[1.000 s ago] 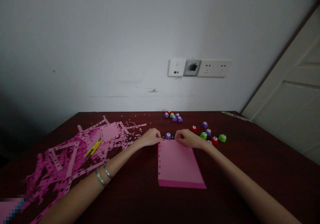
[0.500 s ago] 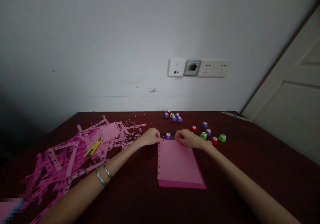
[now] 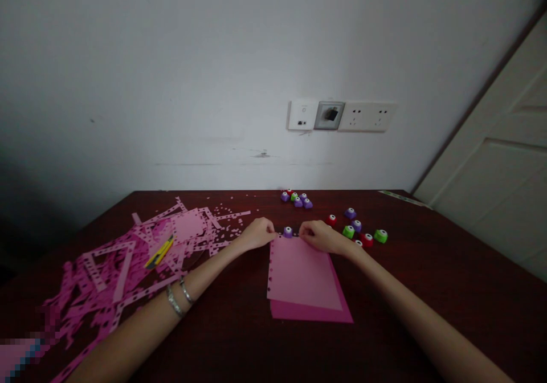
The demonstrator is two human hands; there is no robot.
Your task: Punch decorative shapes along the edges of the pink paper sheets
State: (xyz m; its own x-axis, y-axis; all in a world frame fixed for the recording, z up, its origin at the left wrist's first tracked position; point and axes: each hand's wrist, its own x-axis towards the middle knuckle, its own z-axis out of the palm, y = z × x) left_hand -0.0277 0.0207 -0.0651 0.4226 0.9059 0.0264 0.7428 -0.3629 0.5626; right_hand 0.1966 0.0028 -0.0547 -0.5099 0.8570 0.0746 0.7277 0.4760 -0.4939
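A light pink sheet of paper [image 3: 304, 272] lies over a darker pink sheet [image 3: 310, 313], with punched holes down its left edge and along part of its far edge. My left hand [image 3: 258, 233] pinches the far left corner of the light sheet. On the far edge, toward the right, my right hand [image 3: 318, 236] grips the same sheet with curled fingers. Between the hands a purple craft punch [image 3: 288, 232] sits at the sheet's far edge. Whether the paper is inside its slot is too small to tell.
Left of the hands spreads a heap of pink paper scraps [image 3: 126, 257] with a yellow utility knife [image 3: 160, 252] on top. More punches, including a green one [image 3: 380, 236] and a red one [image 3: 366, 240], stand at right. Several cluster near the wall [image 3: 256, 75].
The light pink sheet has slid slightly away from me and to the left, baring more of the darker sheet beneath. Both hands have kept their hold.
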